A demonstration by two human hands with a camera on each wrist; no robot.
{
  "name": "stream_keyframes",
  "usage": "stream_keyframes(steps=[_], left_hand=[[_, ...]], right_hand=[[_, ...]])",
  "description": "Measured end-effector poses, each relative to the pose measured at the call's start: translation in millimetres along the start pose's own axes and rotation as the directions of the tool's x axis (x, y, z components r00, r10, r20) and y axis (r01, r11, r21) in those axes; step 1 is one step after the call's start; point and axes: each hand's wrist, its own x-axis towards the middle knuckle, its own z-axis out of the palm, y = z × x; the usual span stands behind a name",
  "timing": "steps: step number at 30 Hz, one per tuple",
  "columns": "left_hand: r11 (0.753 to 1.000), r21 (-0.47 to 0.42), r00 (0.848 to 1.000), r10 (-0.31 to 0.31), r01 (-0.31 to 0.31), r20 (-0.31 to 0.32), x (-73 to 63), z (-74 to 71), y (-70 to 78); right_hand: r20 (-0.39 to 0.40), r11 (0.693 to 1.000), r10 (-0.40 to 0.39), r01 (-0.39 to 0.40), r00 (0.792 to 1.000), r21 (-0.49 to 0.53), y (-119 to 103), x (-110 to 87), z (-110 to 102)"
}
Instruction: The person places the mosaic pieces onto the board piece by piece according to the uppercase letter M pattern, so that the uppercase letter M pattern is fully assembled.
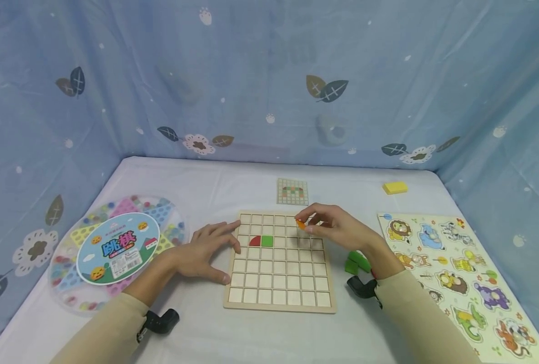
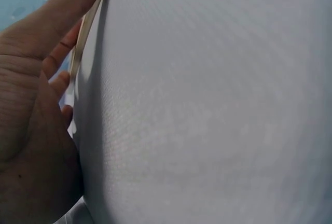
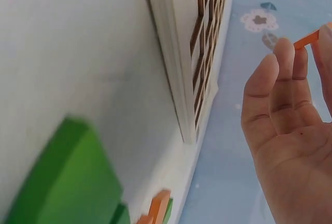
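Observation:
A wooden grid board (image 1: 278,306) lies on the white table. My left hand (image 1: 205,250) rests at its left edge, with the fingers spread and the thumb near the lower left side. In one row sit a red quarter-round piece (image 1: 255,241) and, beside it, a green square piece (image 1: 266,241). Over the upper right squares, my right hand (image 1: 337,225) pinches a small orange piece (image 1: 300,224) between thumb and fingers. The right wrist view also shows this orange piece (image 3: 307,39) held above the board's surface. Its full shape is partly covered by the fingertips.
A small pattern card (image 1: 292,200) lies behind the board. Green blocks (image 1: 356,262) are near my right wrist, with orange ones (image 3: 160,206) beside them. A yellow block (image 1: 395,187), an animal puzzle board (image 1: 437,268) and a round Chinese checkers set (image 1: 119,247) lie farther out.

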Motion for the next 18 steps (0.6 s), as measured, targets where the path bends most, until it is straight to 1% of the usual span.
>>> stream_keyframes(steps=[2,8,14,18], left_hand=[[1.0,0.005,1.0,-0.001,0.001,-0.001,-0.3,0.0,-0.7],[1.0,0.01,1.0,-0.001,0.001,-0.003,-0.6,-1.1,-2.1],[1.0,-0.006,1.0,0.011,-0.011,-0.004,-0.2,0.5,-3.0],[1.0,-0.013,1.0,0.008,-0.008,-0.007,0.3,1.0,-2.9]], right_hand=[[0.004,1.0,-0.003,0.003,1.0,0.01,0,3.3,3],[0.03,1.0,-0.006,0.007,1.0,-0.019,-4,12.4,10],[0.068,0.998,0.038,-0.035,0.997,-0.048,-6,20.2,16],[0.1,0.998,0.03,-0.024,0.995,-0.059,-8,24.9,21]])
